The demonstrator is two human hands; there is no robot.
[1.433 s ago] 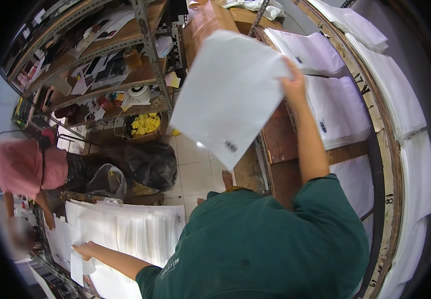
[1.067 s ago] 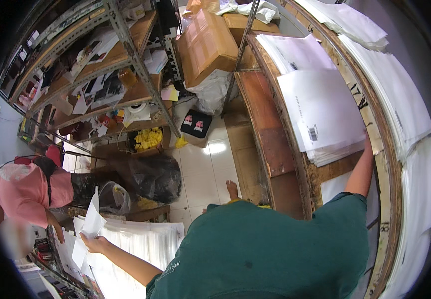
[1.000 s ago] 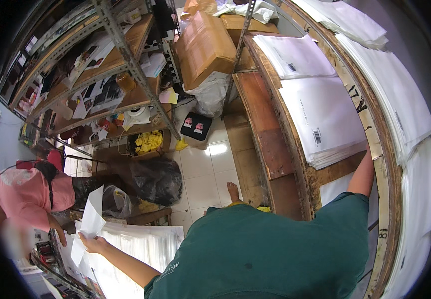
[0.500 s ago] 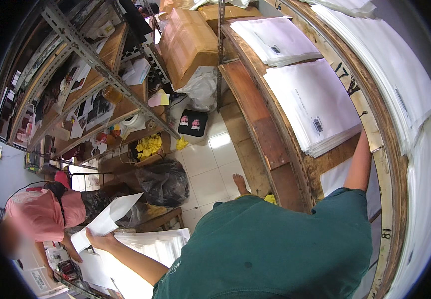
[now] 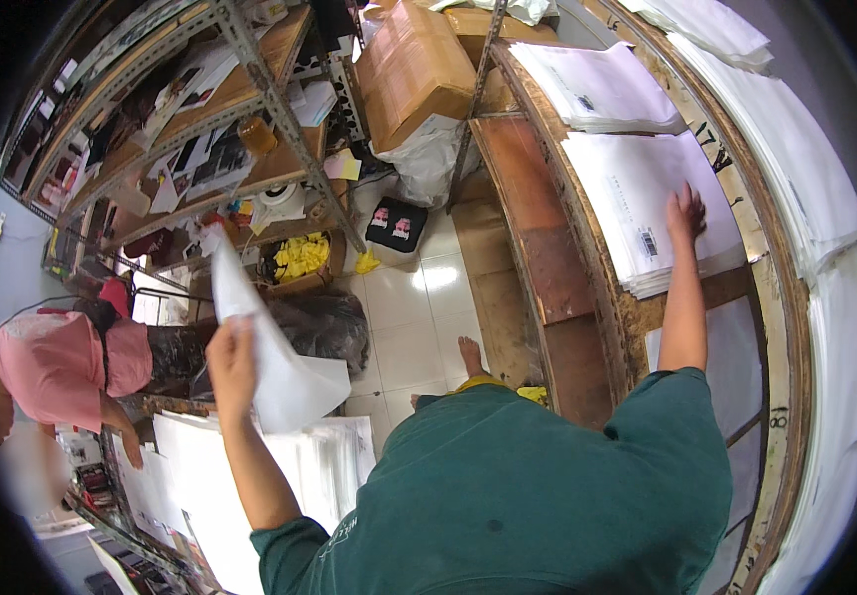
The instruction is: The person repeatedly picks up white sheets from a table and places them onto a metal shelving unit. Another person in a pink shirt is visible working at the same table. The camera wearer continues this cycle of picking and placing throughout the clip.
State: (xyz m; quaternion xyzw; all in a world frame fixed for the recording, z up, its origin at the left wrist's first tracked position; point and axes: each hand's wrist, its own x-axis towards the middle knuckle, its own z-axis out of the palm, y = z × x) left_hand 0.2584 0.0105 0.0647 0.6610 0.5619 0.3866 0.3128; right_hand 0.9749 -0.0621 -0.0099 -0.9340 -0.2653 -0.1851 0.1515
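Note:
My left hand (image 5: 232, 359) is raised on the left, fingers closed round the edge of limp white sheets (image 5: 285, 392) that hang and curl to its right. How many sheets are in it cannot be told. On the right, my right hand (image 5: 687, 210) lies with fingers apart on a stack of white sheets (image 5: 627, 188) printed with a small barcode and a line of text. That stack sits on a wooden shelf. A second stack of printed white sheets (image 5: 597, 84) lies just beyond it.
More white stacks (image 5: 786, 169) line the far right. A bright white pile (image 5: 280, 466) stands below my left hand. A co-worker in a pink shirt (image 5: 57, 367) bends at the left. Metal shelving (image 5: 280, 109), a cardboard box (image 5: 414, 74) and a folded black cloth (image 5: 396, 226) are ahead.
My left hand has lifted and swung right with the white sheets, which now bend and flap. My right hand has come from the shelf's far side onto the printed stack. The co-worker has shifted slightly.

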